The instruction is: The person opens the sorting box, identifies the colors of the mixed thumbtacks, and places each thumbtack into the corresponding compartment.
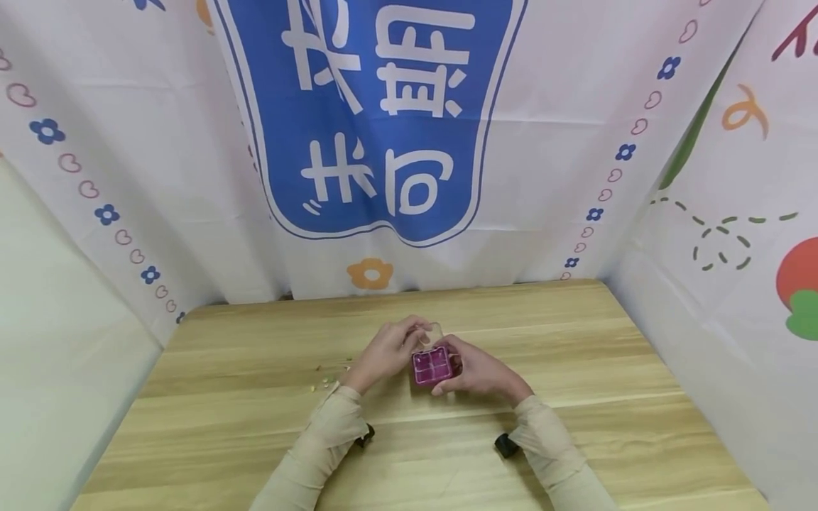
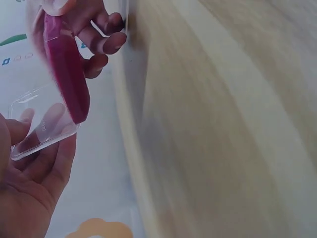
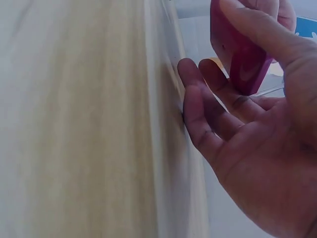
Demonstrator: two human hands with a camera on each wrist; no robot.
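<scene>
A small magenta pill box [image 1: 432,366] with four-part dividers is held above the table, its clear lid [image 2: 42,124] swung up and open. Its compartments look bare in the head view. My right hand [image 1: 476,365] grips the box by its side, thumb along one edge, with the other fingers loosely bent in the right wrist view. On the far side, my left hand [image 1: 386,351] pinches the transparent lid between thumb and fingers. The magenta body [image 3: 242,54] appears edge-on in both wrist views, so its inside is hidden there.
Several tiny pale, yellow and brown bits [image 1: 327,382] lie scattered on the wooden table [image 1: 575,355], left of the left hand. A printed white cloth [image 1: 543,156] hangs behind the table's back edge. Black wrist cameras [image 1: 507,446] sit below the sleeves.
</scene>
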